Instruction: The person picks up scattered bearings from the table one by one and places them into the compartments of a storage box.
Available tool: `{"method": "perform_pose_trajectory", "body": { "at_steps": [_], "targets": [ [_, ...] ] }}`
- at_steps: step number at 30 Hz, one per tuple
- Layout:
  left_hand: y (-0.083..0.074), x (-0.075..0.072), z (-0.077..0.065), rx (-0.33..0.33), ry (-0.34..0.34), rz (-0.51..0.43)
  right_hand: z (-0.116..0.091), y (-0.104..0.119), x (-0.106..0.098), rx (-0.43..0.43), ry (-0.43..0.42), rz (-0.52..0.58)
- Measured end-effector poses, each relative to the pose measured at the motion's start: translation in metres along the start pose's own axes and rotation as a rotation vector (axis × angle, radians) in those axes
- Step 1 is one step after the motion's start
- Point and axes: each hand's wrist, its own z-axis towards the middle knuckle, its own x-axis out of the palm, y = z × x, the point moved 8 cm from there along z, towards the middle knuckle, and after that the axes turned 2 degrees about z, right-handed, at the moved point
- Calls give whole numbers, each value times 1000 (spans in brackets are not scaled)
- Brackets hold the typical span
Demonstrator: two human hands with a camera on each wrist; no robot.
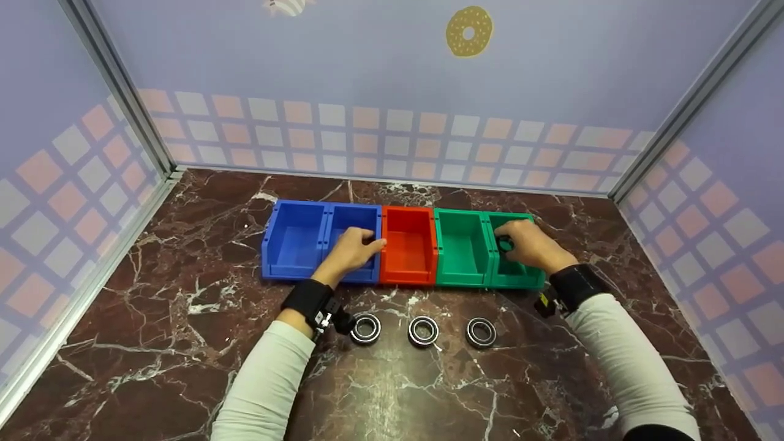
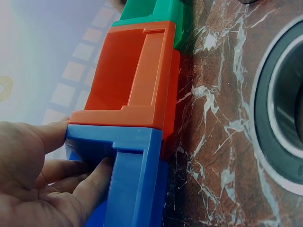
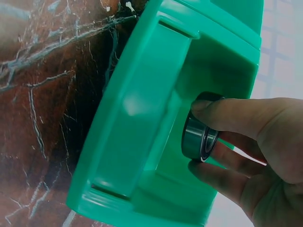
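Observation:
My right hand (image 1: pixel 531 245) pinches a ball bearing (image 3: pixel 201 130) between thumb and fingers, inside the rightmost green bin (image 3: pixel 137 109). The bearing is a dark ring tilted on edge, with part of it behind the thumb. My left hand (image 1: pixel 352 250) grips the side wall of the second blue bin (image 2: pixel 128 184). Its thumb rests on the rim beside the red bin (image 1: pixel 407 251), while the other fingers reach inside the blue bin. Three more bearings lie flat in a row before the bins: a left one (image 1: pixel 365 329), a middle one (image 1: pixel 423 331) and a right one (image 1: pixel 481 332).
Another blue bin (image 1: pixel 297 236) forms the left end of the joined row, and another green bin (image 1: pixel 462 248) stands right of the red one. The bins sit on a dark marbled table (image 1: pixel 184 343). Patterned panels (image 1: pixel 380 86) enclose the back and sides.

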Motion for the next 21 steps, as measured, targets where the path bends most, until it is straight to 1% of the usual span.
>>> {"method": "perform_pose_trajectory", "body": {
  "at_steps": [2, 9, 12, 18, 21],
  "targets": [
    [0, 0, 0, -4, 2, -1, 0, 1, 1, 1, 5, 6],
    [-1, 0, -1, 15, -9, 3, 2, -3, 8, 17, 23, 12],
    [0, 0, -1, 8, -6, -3, 2, -5, 9, 18, 15, 10],
    [0, 1, -1, -5, 5, -8, 2, -12, 14, 49, 25, 15],
    [-1, 1, -1, -5, 8, -9, 2, -12, 14, 46, 23, 17]
  ]
}}
